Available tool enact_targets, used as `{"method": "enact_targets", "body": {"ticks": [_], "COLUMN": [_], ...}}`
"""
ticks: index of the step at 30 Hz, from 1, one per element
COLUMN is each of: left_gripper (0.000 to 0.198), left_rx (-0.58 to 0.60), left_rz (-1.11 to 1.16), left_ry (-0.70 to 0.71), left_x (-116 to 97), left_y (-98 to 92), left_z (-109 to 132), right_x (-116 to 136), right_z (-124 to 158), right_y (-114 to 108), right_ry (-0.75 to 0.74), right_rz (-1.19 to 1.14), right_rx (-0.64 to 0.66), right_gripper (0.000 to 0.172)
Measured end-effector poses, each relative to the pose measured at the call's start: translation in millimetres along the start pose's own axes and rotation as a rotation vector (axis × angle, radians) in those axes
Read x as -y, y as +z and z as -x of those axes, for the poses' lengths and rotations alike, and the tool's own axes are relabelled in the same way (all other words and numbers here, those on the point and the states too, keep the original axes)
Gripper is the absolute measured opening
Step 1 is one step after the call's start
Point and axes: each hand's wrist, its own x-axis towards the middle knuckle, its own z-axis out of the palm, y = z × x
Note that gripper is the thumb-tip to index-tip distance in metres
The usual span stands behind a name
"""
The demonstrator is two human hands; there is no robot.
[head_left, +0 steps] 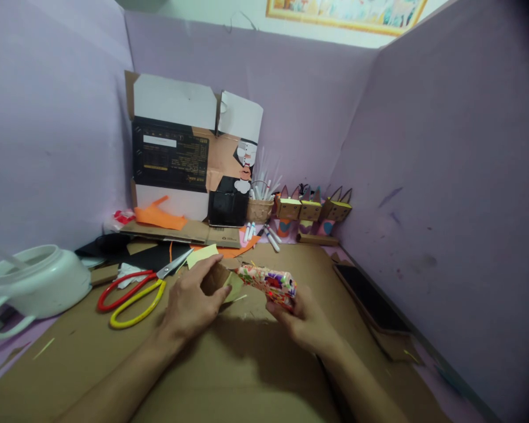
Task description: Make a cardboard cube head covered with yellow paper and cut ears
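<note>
Right grip wraps the handle of a flower-patterned tool, which looks like a glue gun, with the fingers curled and little slack to be seen. Left grip is partly curled, thumb set against fingers, and has hold of a bent cardboard piece with a strip of yellowish paper at its near side. The gun lies across the middle of the view, above the table, its narrow end toward the cardboard piece; whether the tip touches cannot be told. Scissors with red and yellow handles lie just left of the left hand, and a pale yellow sheet lies just beyond it.

The step in hand appears to be gluing the paper to the cardboard. To do it well, the left thumb should pin the paper flat and sit well clear of the nozzle, since glue from it would likely be hot. A thin, even line near the edge should serve better than one thick blob. Light pressure seems wise, as a bent piece this thin could buckle. Resting the cardboard piece on the table would probably steady both hands.
</note>
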Motion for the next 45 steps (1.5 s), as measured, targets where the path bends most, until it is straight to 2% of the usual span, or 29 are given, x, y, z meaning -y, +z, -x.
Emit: {"method": "enact_targets", "body": {"ticks": [8, 22, 27, 32, 34, 36, 38, 40, 42, 45], "left_gripper": [0.051, 0.05, 0.049, 0.05, 0.053, 0.058, 0.061, 0.061, 0.063, 0.066], "left_rx": [0.003, 0.01, -0.002, -0.013, -0.022, -0.032, -0.034, -0.033, -0.04, -0.053], "left_rz": [-0.012, 0.001, 0.029, 0.082, 0.086, 0.084, 0.087, 0.099, 0.116, 0.131], "left_ry": [0.043, 0.046, 0.029, -0.045, -0.071, -0.084, -0.097, -0.12, -0.14, -0.15], "left_x": [1.0, 1.6, 0.4, -0.6, -2.3, -4.5, -6.4, -7.0, -6.5, -5.9], "left_y": [0.2, 0.6, -0.3, -1.0, -1.3, -1.8, -2.4, -2.9, -3.2, -3.6], "left_z": [0.5, 2.2, 1.2, -0.8, -1.5, -1.9, -2.1, -2.4, -3.0, -3.8], "right_x": [-2.8, 3.1, 1.4, 2.9, 2.9, 0.8, -2.4, -4.8, -5.5, -5.0], "right_z": [1.7, 0.8, 0.1, -1.0, -0.5, -0.1, -0.5, -1.9, -3.7, -5.4], "right_y": [0.7, -1.4, -1.8, -6.6, -9.0, -10.5, -11.4, -12.5, -13.7, -14.8], "right_ry": [-0.003, 0.013, 0.006, -0.022, -0.066, -0.133, -0.263, -0.457, -0.613, -0.681], "right_rz": [-0.059, -0.023, -0.015, -0.147, -0.178, -0.129, -0.003, 0.164, 0.316, 0.446], "right_rx": [-0.009, 0.002, -0.021, -0.041, -0.05, -0.145, -0.286, -0.297, -0.247, -0.266], "right_gripper": [0.01, 0.005, 0.004, 0.012, 0.016, 0.018, 0.023, 0.035, 0.047, 0.052]}}
